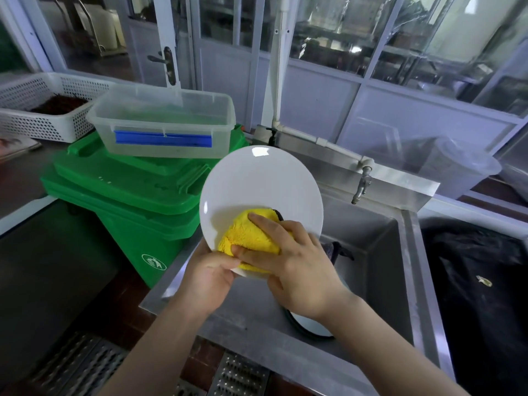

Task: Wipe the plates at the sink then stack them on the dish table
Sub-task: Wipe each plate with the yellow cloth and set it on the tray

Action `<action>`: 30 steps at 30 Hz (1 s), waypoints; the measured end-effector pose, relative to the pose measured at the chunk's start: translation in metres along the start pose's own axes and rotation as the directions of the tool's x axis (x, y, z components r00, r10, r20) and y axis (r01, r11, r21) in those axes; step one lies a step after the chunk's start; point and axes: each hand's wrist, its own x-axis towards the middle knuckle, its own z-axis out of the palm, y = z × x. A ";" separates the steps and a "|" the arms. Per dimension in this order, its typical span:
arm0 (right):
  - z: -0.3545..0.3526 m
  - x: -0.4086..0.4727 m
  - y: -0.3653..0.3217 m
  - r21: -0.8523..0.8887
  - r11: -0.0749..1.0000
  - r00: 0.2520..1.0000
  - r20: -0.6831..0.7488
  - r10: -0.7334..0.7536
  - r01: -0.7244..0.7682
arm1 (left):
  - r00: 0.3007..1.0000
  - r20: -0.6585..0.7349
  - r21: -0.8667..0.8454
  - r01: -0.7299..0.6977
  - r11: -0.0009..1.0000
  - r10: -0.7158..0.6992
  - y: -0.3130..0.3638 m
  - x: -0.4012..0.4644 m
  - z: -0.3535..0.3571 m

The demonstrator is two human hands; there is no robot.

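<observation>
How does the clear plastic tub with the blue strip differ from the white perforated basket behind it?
The clear plastic tub with the blue strip has smooth see-through walls, while the white perforated plastic basket is opaque and full of small holes. The tub sits on top of the green plastic bin; the basket rests on the counter further left. The basket holds something dark; what the tub holds is unclear. Both are open-topped rectangular plastic containers.
</observation>
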 end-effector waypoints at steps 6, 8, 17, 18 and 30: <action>0.006 -0.013 0.020 -0.048 0.997 0.997 -0.042 0.065 -0.067 | 0.993 -0.106 0.018 -0.050 0.999 0.051 -0.005 0.004 -0.001; 0.008 -0.020 0.031 -0.081 0.988 0.990 -0.047 0.130 -0.134 | 0.989 -0.131 0.032 -0.063 0.997 0.067 -0.005 0.005 -0.003; 0.001 -0.019 0.063 -0.026 0.893 0.873 -0.223 0.433 -0.450 | 0.996 -0.045 0.232 -0.060 0.971 0.073 -0.005 0.005 0.003; -0.001 -0.016 0.064 0.044 0.882 0.848 -0.256 0.464 -0.470 | 0.997 -0.025 0.275 -0.059 0.960 0.069 -0.006 0.005 0.005; -0.026 -0.019 0.061 0.996 -0.088 0.449 0.083 0.890 -0.011 | 0.964 0.260 0.785 -0.240 0.571 0.049 -0.005 -0.001 0.051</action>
